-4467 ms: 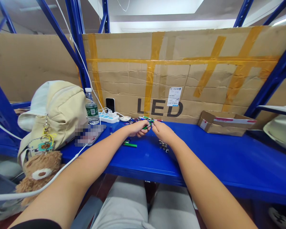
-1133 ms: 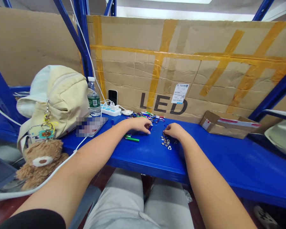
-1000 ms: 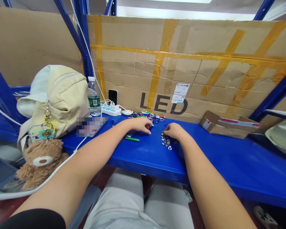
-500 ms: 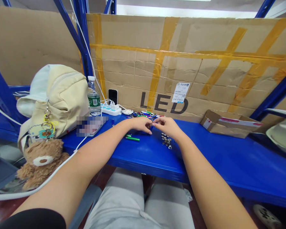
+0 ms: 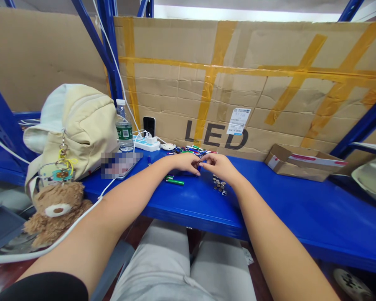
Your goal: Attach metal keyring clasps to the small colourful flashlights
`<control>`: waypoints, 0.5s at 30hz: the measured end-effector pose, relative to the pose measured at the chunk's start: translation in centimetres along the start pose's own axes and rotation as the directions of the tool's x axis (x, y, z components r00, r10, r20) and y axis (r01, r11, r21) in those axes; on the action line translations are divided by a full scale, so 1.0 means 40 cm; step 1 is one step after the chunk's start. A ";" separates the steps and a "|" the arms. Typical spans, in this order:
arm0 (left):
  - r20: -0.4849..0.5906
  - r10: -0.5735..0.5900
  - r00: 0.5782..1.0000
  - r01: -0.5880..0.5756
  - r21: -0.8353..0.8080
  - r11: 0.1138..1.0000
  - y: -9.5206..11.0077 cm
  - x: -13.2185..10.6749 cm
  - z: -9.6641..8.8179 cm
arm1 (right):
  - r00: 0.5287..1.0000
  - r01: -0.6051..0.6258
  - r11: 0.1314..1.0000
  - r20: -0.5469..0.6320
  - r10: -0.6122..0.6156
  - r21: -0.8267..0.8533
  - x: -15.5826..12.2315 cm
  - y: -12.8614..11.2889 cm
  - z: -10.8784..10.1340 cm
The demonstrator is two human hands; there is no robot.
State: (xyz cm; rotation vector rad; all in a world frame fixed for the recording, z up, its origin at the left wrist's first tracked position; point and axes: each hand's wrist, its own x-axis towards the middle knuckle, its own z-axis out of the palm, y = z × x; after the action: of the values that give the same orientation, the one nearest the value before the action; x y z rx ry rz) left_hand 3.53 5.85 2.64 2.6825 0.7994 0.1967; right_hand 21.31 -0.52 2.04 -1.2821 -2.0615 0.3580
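Note:
My left hand [image 5: 188,163] and my right hand [image 5: 218,166] meet over the blue table, fingertips almost touching. Both are closed in a pinch, and whatever small piece lies between them is too hidden to name. Behind them spreads a pile of small coloured parts [image 5: 196,149], including red, blue and green slim pieces. A green tube [image 5: 175,182] lies below my left hand, with a small shiny piece at its left end. Several small silvery metal pieces [image 5: 219,184] stand in rows beside my right wrist.
At the left are a cream backpack [image 5: 78,121] with a teddy bear [image 5: 58,211], a water bottle [image 5: 124,129], a phone [image 5: 125,165] and a power strip [image 5: 146,143]. An open cardboard box [image 5: 301,165] sits at right. A large cardboard sheet [image 5: 175,92] backs the table.
Both hands stay nearly in place at the same spot, fingers shifting slightly. A bit of blue seen between the fingertips earlier no longer shows clearly.

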 end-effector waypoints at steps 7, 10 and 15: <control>0.013 -0.010 1.000 0.010 -0.007 1.000 -0.006 0.003 -0.001 | 0.999 0.041 0.999 -0.008 -0.041 0.006 0.000 0.001 0.002; 0.004 -0.003 1.000 0.003 0.002 1.000 -0.013 0.000 -0.002 | 0.998 0.048 0.999 -0.029 -0.048 -0.004 -0.003 -0.006 -0.003; -0.103 0.061 0.993 -0.053 0.072 0.996 -0.023 -0.002 -0.004 | 0.998 0.060 0.998 -0.029 -0.060 -0.004 -0.007 -0.011 -0.005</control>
State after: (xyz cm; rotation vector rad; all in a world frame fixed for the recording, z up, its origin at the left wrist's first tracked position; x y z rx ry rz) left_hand 2.95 6.58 2.44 2.7822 0.7741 0.3321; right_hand 21.22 -1.00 2.31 -1.2176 -2.0718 0.3076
